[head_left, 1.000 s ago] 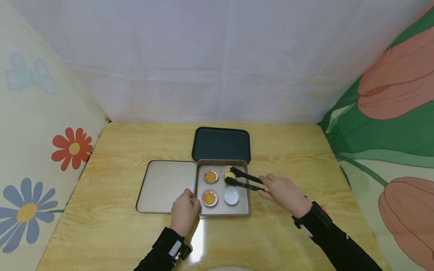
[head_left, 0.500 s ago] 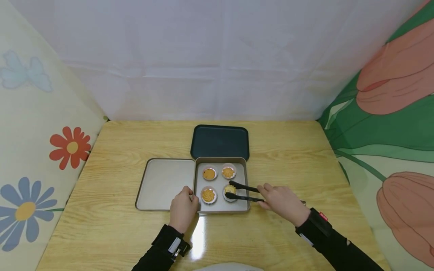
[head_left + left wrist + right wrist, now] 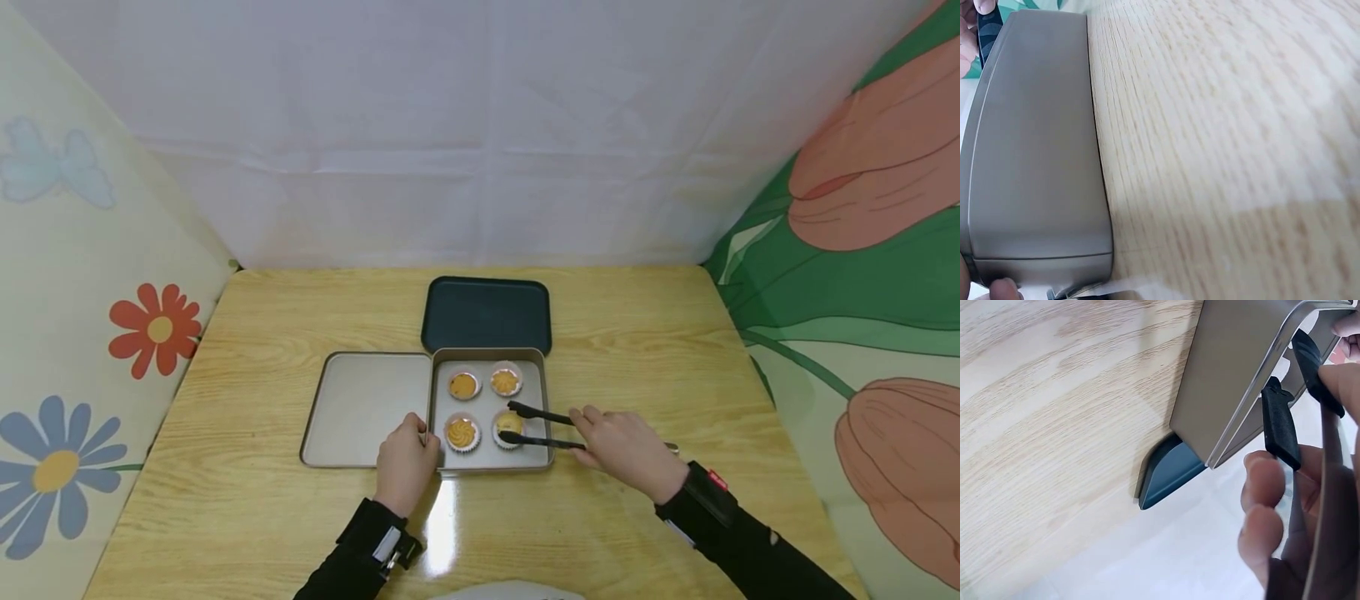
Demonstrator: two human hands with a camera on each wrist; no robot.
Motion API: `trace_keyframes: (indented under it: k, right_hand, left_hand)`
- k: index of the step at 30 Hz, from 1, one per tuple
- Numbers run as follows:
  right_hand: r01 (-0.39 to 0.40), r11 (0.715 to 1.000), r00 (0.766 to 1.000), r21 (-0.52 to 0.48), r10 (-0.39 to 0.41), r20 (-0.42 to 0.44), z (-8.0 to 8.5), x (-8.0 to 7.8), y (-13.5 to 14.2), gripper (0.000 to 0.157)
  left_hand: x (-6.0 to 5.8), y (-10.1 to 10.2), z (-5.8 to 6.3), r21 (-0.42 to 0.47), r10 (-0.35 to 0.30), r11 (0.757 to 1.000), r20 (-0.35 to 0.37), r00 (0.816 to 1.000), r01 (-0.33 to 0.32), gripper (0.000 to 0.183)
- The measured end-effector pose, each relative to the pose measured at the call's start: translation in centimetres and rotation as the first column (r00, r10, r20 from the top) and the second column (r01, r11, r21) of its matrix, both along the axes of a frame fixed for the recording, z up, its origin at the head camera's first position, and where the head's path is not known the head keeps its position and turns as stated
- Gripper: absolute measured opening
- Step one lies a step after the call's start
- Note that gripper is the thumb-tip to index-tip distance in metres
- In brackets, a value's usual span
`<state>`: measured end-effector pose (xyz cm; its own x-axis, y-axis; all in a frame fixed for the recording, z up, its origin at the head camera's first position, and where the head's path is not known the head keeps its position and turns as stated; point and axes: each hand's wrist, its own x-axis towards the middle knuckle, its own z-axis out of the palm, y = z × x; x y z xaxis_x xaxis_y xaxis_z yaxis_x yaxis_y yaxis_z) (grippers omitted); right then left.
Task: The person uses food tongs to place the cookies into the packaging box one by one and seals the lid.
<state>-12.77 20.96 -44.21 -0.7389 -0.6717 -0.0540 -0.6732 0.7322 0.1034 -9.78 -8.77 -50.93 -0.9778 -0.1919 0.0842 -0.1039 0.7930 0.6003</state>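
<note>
A shallow metal tin point(image 3: 487, 421) holds several small cakes in white paper cups. My left hand point(image 3: 405, 467) grips the tin's front left corner; in the left wrist view its fingertips point(image 3: 1004, 290) show low beside the tin's outer wall point(image 3: 1035, 137). Over the tin's right rim, my right hand point(image 3: 630, 450) holds black-tipped tongs point(image 3: 542, 441). Their tips stand apart on either side of the front right cake point(image 3: 507, 423), which sits in its cup. Front left is a cake with a swirled top point(image 3: 461, 433); behind are a browned cake point(image 3: 462, 385) and another cake point(image 3: 506, 381).
The tin's lid point(image 3: 360, 408) lies flat to the left, edge to edge with it. Directly behind the tin is a dark tray point(image 3: 486, 315). A white rounded edge point(image 3: 510, 590) shows at the bottom of the head view.
The tongs have moved a cake from the tin's back right toward the front, and it now sits in the front right paper cup. The tips have spread slightly. The left hand stays put.
</note>
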Motion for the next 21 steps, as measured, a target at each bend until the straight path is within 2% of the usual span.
trace_keyframes:
  k: [4,6,8,9,11,14,15,18,21]
  right_hand:
    - [-0.01,0.999,1.0,-0.039,0.009,-0.021,0.0,0.2,0.2,0.052]
    - [0.011,0.994,0.999,-0.111,-0.016,-0.044,0.2,0.3,0.4,0.051]
    - [0.064,0.97,0.995,-0.233,-0.081,-0.063,0.5,0.4,0.4,0.05]
    - [0.102,0.945,0.989,-0.31,-0.129,-0.067,0.6,0.3,0.4,0.049]
    - [0.178,0.869,0.968,-0.462,-0.238,-0.076,1.0,0.1,0.2,0.048]
    - [0.267,0.731,0.915,-0.628,-0.396,-0.072,1.4,-0.7,-0.1,0.046]
    - [0.286,0.7,0.895,-0.654,-0.439,-0.079,1.5,-0.9,-0.2,0.045]
    - [0.353,0.641,0.835,-0.682,-0.545,-0.08,1.4,-1.8,-0.2,0.046]
    - [0.425,0.608,0.788,-0.671,-0.613,-0.056,0.9,-2.4,-0.1,0.047]
  left_hand:
    - [0.0,0.0,0.0,0.001,-0.001,1.0,0.003,1.0,0.001,0.011]
    - [0.1,0.0,0.1,0.002,-0.004,1.0,0.009,1.0,0.004,0.011]
    - [0.1,0.0,0.1,0.001,-0.001,1.0,0.017,1.0,0.001,0.011]
    - [0.2,0.0,0.1,0.0,0.002,1.0,0.019,1.0,-0.002,0.011]
    - [0.2,-0.1,0.2,0.002,0.005,1.0,0.022,1.0,-0.005,0.011]
    - [0.2,-0.1,0.3,0.009,0.002,1.0,0.02,1.0,-0.003,0.011]
    - [0.2,-0.1,0.3,0.013,0.0,1.0,0.021,1.0,0.0,0.01]
    - [0.2,0.0,0.3,0.026,-0.009,1.0,0.03,0.999,0.009,0.011]
    - [0.2,0.0,0.3,0.028,-0.01,1.0,0.036,0.999,0.009,0.011]
